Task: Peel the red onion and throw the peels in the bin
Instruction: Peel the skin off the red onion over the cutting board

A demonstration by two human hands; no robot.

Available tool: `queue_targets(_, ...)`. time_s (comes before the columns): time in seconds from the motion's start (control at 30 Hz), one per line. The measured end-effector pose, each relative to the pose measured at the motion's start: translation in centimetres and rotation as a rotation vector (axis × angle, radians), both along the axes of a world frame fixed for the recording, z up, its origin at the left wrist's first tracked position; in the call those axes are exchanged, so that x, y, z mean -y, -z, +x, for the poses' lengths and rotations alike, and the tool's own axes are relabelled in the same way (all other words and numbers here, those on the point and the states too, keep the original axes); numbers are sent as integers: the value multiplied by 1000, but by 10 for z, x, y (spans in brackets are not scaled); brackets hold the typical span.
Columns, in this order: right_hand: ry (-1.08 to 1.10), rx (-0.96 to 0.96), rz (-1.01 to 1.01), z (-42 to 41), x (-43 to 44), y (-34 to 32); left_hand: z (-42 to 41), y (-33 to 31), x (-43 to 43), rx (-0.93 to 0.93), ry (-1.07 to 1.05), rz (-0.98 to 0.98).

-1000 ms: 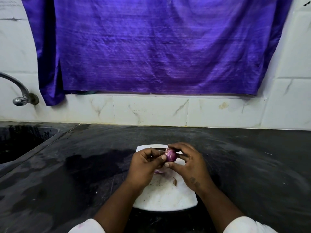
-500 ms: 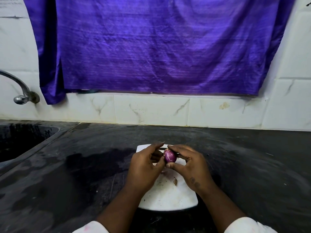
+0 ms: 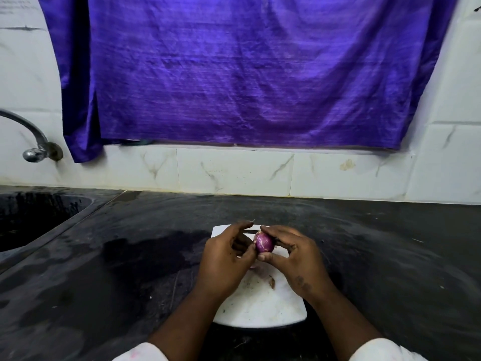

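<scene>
Two white sleeves point(image 3: 140, 353) show at the bottom of the view. Just beyond them a white board point(image 3: 260, 308) lies on the black counter point(image 3: 390, 256), by its near edge and about midway along it. A brown peel scrap point(image 3: 272, 282) and some finer crumbs lie on the middle of the board.

Both hands are raised over the board's far half. The right hand point(image 3: 296, 259) pinches the onion point(image 3: 263, 243) between thumb below and forefinger above. The left hand point(image 3: 223, 261) has its thumb tip on the onion's left side, with its fingers curled behind. Whether that thumb has caught a bit of skin cannot be told. The onion is purple with pale streaks, held clear of the board between the two hands.

A darker damp patch point(image 3: 156, 251) marks the counter left of the board. A sink point(image 3: 31, 220) is set into the counter's far left corner. Beyond the far edge rises a white tiled wall point(image 3: 234, 173), with a metal tap point(image 3: 33, 142) fixed to it above the sink. A purple cloth point(image 3: 247, 74) hangs over the upper wall.
</scene>
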State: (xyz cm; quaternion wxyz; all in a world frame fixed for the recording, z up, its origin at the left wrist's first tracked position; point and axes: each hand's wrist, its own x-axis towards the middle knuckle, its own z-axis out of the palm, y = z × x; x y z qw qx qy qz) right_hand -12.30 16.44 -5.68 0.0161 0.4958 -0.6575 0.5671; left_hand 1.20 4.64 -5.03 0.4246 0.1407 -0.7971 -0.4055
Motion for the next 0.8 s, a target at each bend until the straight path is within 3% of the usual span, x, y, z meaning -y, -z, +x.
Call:
queue_targets(0.33,60,-126,83,-1,-1,1,0,3,2,80,-79,-172)
queue_targets(0.8,76,-126,102,-2,0,2,0,4,1,66,-91,-149)
